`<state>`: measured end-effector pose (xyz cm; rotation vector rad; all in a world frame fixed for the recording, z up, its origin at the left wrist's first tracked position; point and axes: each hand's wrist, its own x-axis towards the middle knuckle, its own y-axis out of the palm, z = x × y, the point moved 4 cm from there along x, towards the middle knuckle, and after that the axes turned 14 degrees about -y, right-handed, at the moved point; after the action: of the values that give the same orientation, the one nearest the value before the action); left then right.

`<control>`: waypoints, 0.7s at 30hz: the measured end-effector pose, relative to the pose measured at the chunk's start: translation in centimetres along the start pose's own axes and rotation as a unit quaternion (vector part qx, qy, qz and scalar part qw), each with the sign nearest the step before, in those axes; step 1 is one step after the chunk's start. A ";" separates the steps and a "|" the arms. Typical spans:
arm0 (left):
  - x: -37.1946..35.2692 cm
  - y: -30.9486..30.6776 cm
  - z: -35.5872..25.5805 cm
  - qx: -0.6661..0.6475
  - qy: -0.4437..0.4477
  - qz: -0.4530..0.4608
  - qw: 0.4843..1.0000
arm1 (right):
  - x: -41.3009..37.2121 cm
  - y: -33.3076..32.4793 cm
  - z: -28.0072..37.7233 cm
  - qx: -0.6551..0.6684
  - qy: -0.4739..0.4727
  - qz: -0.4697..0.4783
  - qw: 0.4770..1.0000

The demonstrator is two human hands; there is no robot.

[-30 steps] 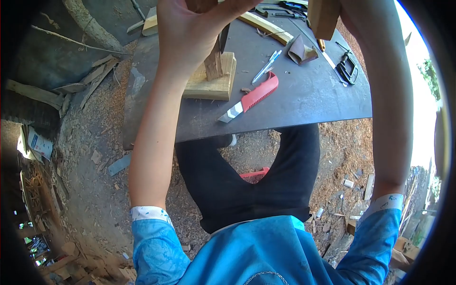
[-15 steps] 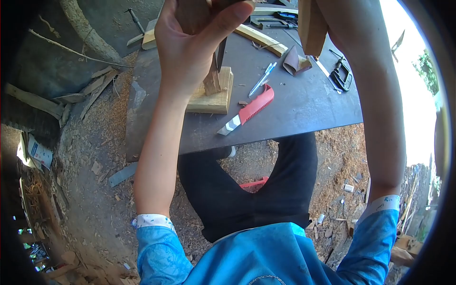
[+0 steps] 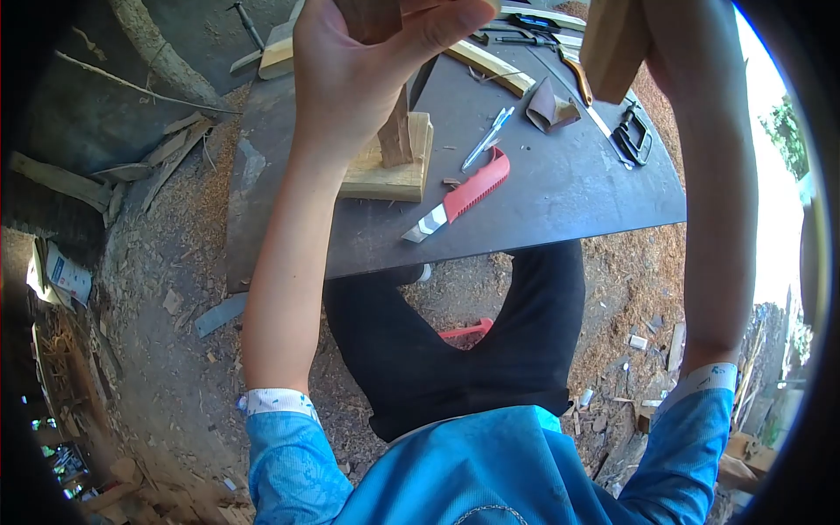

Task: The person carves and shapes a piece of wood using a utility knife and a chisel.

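Note:
My left hand [image 3: 372,79] is closed around a dark brown wooden strip [image 3: 396,140]. The strip stands roughly upright, its lower end against a pale wood block [image 3: 385,179] on the table. Beside it a dark, narrow blade-like piece [image 3: 423,83] shows below my thumb; its upper part is hidden. At the top right, my right hand [image 3: 661,66] is raised with a thick wooden block [image 3: 615,52] against it; the fingers are out of sight. A red-handled utility knife [image 3: 472,188] and a pen [image 3: 487,138] lie near the pale block.
Folded sandpaper [image 3: 551,107], a handsaw [image 3: 576,77], a black clamp [image 3: 632,134] and a long wood strip [image 3: 490,66] lie on the dark table [image 3: 560,192]. Another clamp [image 3: 248,28] sits at the far left corner. Shavings cover the ground, and a red tool [image 3: 468,330] lies between my legs.
My right hand and its wooden block have shifted right and slightly up, uncovering the saw handle. My left hand stays around the dark strip, and the view has shifted slightly.

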<state>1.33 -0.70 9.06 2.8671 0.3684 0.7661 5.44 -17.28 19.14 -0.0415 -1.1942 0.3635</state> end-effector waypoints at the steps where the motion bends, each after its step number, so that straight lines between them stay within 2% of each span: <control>1: 0.0 0.0 -0.1 0.011 -0.013 0.005 1.000 | 0.0 0.4 0.8 -0.012 0.030 -0.025 0.999; 2: -0.1 0.0 -0.3 0.019 -0.008 0.013 1.000 | 0.0 0.9 1.6 -0.022 0.060 -0.051 0.997; 3: -0.3 0.0 -0.4 0.026 -0.003 0.021 0.999 | -0.1 0.5 1.8 0.001 0.047 -0.019 0.999; 5: -0.7 0.0 -0.3 0.029 0.032 0.033 0.999 | -0.4 0.4 1.3 0.017 -0.005 -0.020 1.000; 6: -0.7 -0.3 -0.1 0.028 0.043 0.033 0.998 | -0.8 0.7 0.2 0.009 -0.046 -0.052 0.998; 11: -0.6 -0.5 -0.4 0.049 0.015 -0.012 0.999 | -0.4 1.0 0.9 0.018 -0.078 -0.035 0.996; 18: 0.5 -1.7 1.5 0.024 0.023 -0.015 0.999 | -0.4 1.3 0.3 0.030 -0.109 -0.018 0.993; 21: -0.4 -0.6 0.0 0.013 0.009 0.002 1.000 | -0.4 1.2 0.3 0.039 -0.117 -0.016 0.992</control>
<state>0.86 -0.26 8.71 2.8875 0.3785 0.7938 4.68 -16.32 18.60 0.0910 -1.4103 0.3935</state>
